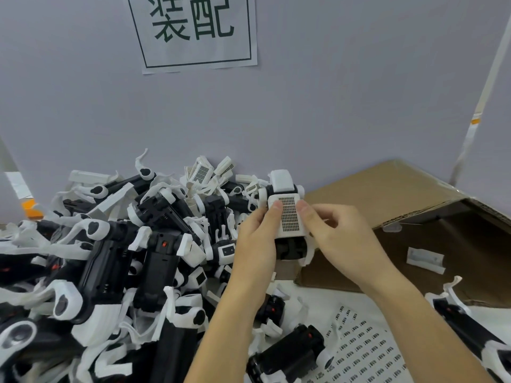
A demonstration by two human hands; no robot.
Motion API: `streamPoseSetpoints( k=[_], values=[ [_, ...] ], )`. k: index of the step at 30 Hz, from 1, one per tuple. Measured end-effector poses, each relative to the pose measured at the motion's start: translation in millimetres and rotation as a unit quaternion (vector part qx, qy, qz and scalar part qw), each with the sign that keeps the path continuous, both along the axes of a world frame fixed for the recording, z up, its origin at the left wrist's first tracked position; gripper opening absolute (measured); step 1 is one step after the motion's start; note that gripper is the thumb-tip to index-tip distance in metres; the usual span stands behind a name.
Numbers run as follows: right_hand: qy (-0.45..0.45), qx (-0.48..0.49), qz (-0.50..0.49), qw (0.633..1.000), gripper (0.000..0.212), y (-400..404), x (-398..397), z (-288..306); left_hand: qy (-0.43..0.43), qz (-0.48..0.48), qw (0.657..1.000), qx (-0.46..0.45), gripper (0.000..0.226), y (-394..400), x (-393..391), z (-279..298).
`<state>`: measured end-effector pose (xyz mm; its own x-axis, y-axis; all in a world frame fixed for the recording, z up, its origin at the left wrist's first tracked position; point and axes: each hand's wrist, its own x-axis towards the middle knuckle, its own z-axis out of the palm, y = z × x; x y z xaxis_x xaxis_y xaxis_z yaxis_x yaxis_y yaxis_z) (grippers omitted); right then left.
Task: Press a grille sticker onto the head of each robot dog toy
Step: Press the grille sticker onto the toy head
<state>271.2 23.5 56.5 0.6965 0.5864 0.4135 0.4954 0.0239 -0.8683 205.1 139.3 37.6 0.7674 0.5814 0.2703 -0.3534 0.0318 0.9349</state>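
Observation:
I hold one white and black robot dog toy [282,186] up over the table's middle. A dark grille sticker [289,215] lies on its white head. My left hand [255,244] grips the toy from the left, thumb at the sticker's left edge. My right hand [340,236] holds it from the right, thumb at the sticker's right edge. A sticker sheet [365,352] with several small dark stickers lies on the table at the lower right.
A big pile of robot dog toys [110,258] fills the left half. More toys lie near the front [287,355] and far right [470,330]. An open cardboard box [414,205] stands at right with a white part [425,259] inside. A grey wall with a paper sign [193,31] is behind.

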Motion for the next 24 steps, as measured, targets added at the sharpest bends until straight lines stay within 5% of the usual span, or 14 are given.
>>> streamPoseSetpoints(
  k=[4, 9, 15, 24],
  values=[
    [0.132, 0.025, 0.021, 0.991, 0.041, 5, 0, -4, -0.001, -0.019, 1.0, 0.005, 0.031, -2, 1, -4],
    [0.285, 0.133, 0.12, 0.942, 0.028, 8, -6, -5, -0.027, -0.031, 0.999, 0.006, 0.036, 0, -2, -2],
    [0.265, 0.178, 0.055, 0.946, 0.041, 20, -17, -9, -0.025, 0.038, 0.998, 0.054, 0.04, -7, -1, 1],
    [0.214, 0.228, -0.021, 0.95, 0.026, 25, -20, -11, -0.018, 0.081, 0.994, 0.076, 0.051, -13, 0, 5]
  ],
)
